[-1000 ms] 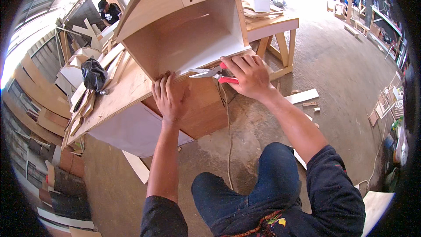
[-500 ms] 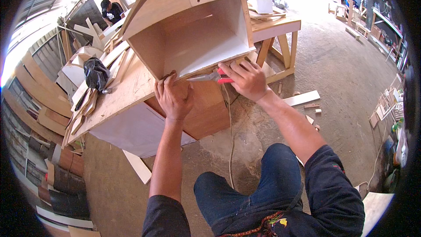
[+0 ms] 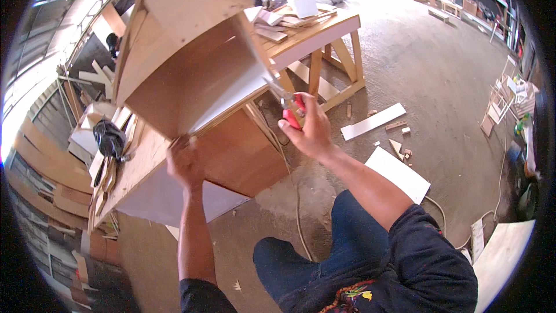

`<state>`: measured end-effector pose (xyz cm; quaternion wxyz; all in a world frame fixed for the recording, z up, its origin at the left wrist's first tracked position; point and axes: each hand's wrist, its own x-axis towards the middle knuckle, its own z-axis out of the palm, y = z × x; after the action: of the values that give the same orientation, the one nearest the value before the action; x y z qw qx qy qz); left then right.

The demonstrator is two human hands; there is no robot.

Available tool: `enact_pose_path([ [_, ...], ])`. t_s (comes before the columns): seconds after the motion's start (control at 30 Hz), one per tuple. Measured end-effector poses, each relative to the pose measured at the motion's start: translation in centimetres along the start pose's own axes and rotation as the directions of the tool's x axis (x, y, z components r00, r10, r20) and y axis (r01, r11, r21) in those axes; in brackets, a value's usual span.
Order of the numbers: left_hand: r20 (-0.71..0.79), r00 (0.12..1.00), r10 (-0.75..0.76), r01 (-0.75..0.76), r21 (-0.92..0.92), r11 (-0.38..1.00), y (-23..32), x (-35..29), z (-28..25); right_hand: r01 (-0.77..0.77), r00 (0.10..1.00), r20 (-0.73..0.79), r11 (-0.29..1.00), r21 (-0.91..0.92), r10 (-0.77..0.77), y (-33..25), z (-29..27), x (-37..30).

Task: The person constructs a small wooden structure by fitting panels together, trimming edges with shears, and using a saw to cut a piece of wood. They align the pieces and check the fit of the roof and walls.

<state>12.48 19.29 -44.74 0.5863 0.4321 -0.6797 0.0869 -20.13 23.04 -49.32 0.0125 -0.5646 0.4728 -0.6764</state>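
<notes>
An open-fronted wooden box with a gabled top [image 3: 194, 20] rests on a wooden workbench [image 3: 138, 165] ahead of me, slightly tilted in view. My left hand [image 3: 185, 159] is closed around its lower front corner; motion blurs the fingers a little. In my right hand [image 3: 314, 130] is a pair of pliers with red handles [image 3: 291, 119]. Their metal jaws point up and left, just off the box's right front edge. The box's inside shows a pale floor and brown walls, with nothing standing in it.
A second table [image 3: 317, 40] behind carries wood offcuts and a white container [image 3: 303, 4]. On the floor to the right lie a white board [image 3: 397, 175], a pale plank [image 3: 373, 120] and small scraps. A cable [image 3: 297, 208] runs near my knees. A black bag [image 3: 108, 139] sits at the left.
The pliers have come away from the box's lower front edge and now show in full, jaws up. The whole scene has shifted left in view. My left hand stays at the box's corner.
</notes>
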Motion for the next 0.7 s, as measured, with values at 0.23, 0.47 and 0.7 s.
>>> enact_pose_path([
  [0.23,-0.258,0.949,-0.18,0.137,-0.178,0.975,-2.8,4.6,-0.4,-0.273,0.962,0.091,0.896,0.35,0.258,0.7,-0.2,0.3],
  [0.47,-0.165,0.929,-0.331,0.349,0.095,0.932,-4.7,5.1,-0.5,-0.418,0.908,0.199,0.819,0.393,0.368,1.8,-1.0,1.1],
  [0.7,-0.17,0.928,-0.331,0.37,0.325,0.87,-1.3,5.0,0.7,-0.491,0.87,0.266,0.784,0.379,0.416,2.9,-2.1,1.2],
])
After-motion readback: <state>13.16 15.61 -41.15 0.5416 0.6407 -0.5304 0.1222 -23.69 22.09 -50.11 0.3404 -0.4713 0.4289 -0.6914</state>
